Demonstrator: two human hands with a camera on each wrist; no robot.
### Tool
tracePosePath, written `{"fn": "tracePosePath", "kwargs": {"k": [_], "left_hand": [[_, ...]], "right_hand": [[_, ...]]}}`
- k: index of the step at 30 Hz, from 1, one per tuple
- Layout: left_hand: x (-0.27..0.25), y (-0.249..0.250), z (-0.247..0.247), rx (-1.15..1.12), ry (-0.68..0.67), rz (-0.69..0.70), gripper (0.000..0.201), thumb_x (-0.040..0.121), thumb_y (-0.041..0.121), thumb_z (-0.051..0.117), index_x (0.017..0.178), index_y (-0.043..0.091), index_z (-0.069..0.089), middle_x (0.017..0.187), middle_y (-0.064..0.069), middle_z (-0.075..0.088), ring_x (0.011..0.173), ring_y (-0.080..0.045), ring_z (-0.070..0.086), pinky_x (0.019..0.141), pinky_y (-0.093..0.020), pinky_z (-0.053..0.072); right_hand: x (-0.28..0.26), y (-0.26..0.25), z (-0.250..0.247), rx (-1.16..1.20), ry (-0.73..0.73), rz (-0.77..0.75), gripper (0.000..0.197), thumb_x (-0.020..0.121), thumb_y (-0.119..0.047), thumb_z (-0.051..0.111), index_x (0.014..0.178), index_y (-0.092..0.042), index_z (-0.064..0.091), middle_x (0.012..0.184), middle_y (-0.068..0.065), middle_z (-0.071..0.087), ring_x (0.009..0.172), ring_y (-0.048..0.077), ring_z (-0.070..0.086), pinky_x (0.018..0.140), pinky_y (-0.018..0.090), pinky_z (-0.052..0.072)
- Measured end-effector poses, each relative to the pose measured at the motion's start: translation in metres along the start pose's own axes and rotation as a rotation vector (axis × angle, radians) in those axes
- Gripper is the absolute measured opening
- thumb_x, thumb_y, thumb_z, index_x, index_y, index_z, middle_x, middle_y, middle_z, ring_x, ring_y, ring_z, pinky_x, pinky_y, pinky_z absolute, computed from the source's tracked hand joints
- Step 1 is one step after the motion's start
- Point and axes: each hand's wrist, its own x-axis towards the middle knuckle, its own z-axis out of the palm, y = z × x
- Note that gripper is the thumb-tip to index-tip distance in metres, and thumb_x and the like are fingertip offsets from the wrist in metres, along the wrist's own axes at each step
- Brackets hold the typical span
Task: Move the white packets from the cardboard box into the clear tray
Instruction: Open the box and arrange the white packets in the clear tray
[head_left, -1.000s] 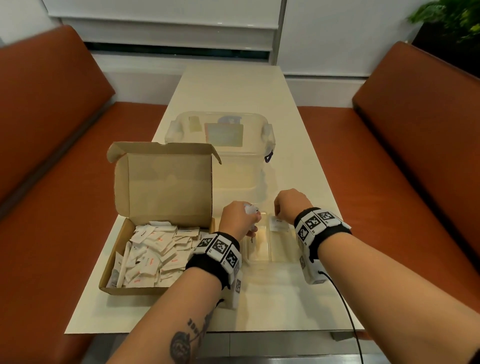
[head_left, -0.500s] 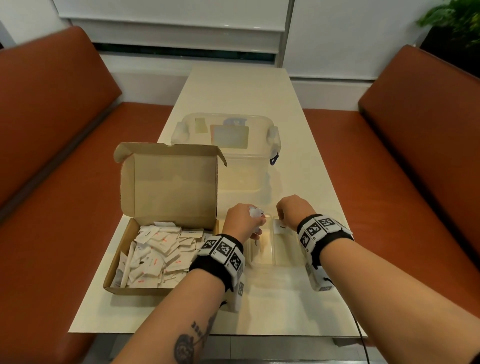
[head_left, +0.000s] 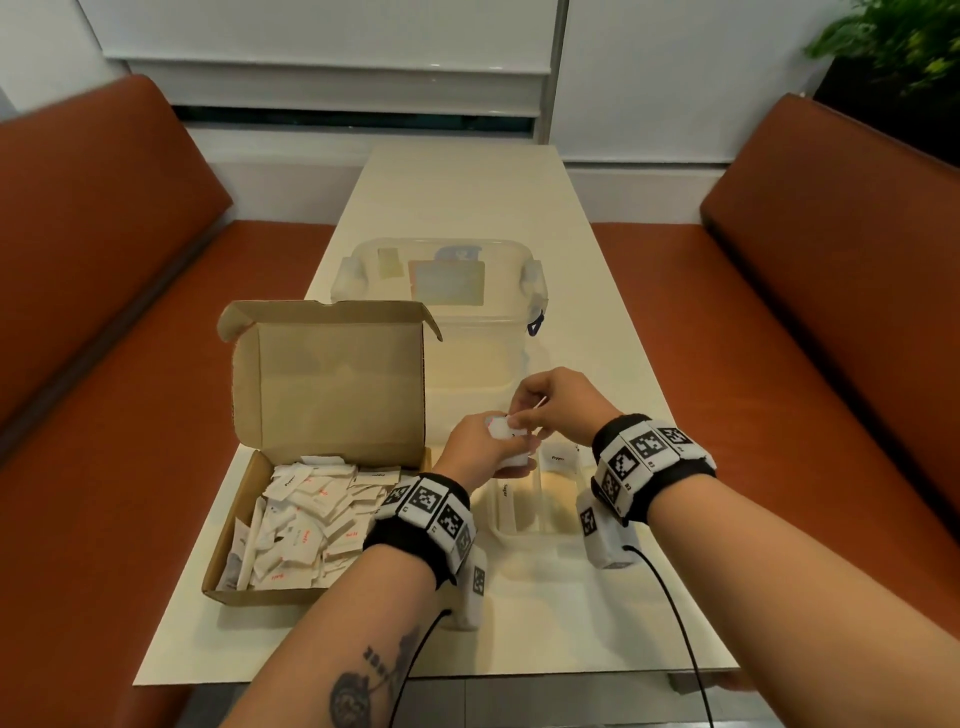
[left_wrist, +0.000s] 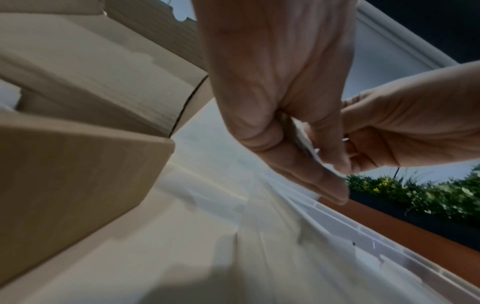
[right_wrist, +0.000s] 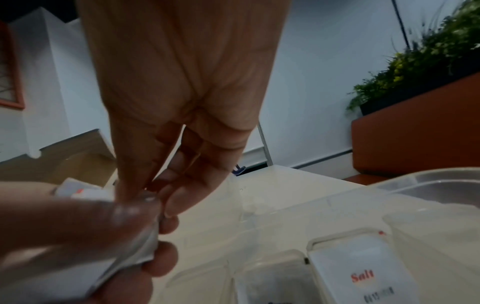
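Note:
An open cardboard box (head_left: 244, 525) at the table's near left holds several white packets (head_left: 306, 525). To its right lies the clear divided tray (head_left: 540, 530), with a white packet marked Salt (right_wrist: 361, 273) standing in one compartment. My left hand (head_left: 483, 447) hovers over the tray's left end and grips a bunch of white packets (head_left: 501, 431). My right hand (head_left: 550, 405) reaches across from the right, its thumb and forefinger pinching one packet at the top of that bunch (right_wrist: 145, 201).
A clear lidded storage bin (head_left: 441, 291) stands behind the box and tray. The box's raised lid (head_left: 332, 374) is just left of my hands. Orange benches (head_left: 779, 322) flank the narrow white table (head_left: 467, 197). Cables trail from both wrist cameras.
My right hand has lifted from the tray and moved left to meet my left hand, taking hold of a packet in the bunch. The left hand has risen slightly.

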Motion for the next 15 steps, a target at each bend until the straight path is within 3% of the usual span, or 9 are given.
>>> {"fn": "tracePosePath", "kwargs": {"k": [3,8,11,15], "left_hand": [[-0.001,0.005,0.001,-0.101,-0.007,-0.044,0.008,0.09,0.007,0.061,0.098,0.007,0.059,0.087,-0.015,0.065,0.07,-0.025,0.068,0.06,-0.029,0.06],[-0.003,0.008,0.003,-0.208,-0.005,-0.058,0.022,0.098,0.008,0.047,0.118,0.002,0.053,0.108,-0.022,0.061,0.079,-0.029,0.067,0.066,-0.029,0.058],[-0.004,0.007,0.005,-0.207,0.051,-0.048,0.021,0.099,0.009,0.045,0.117,0.005,0.053,0.115,-0.023,0.06,0.085,-0.029,0.066,0.067,-0.029,0.058],[0.001,0.006,0.004,-0.093,0.182,-0.012,0.023,0.096,0.007,0.05,0.116,0.007,0.06,0.121,-0.018,0.055,0.11,-0.032,0.057,0.075,-0.035,0.058]], "right_hand": [[0.0,0.003,-0.006,-0.032,0.033,-0.004,0.006,0.082,-0.005,0.068,0.077,-0.008,0.066,0.074,0.009,0.061,0.062,0.01,0.057,0.055,0.015,0.052],[0.001,0.012,-0.01,-0.083,0.11,0.014,0.004,0.086,-0.009,0.065,0.083,-0.011,0.063,0.084,0.013,0.064,0.069,0.013,0.056,0.057,0.018,0.05],[-0.001,0.016,-0.01,-0.056,0.137,0.026,0.003,0.089,-0.01,0.061,0.086,-0.01,0.06,0.083,0.011,0.066,0.07,0.014,0.057,0.06,0.018,0.05],[-0.002,0.017,-0.016,-0.08,0.082,0.034,0.002,0.085,-0.009,0.066,0.086,-0.008,0.068,0.075,0.008,0.067,0.065,0.013,0.059,0.06,0.015,0.05]]}}
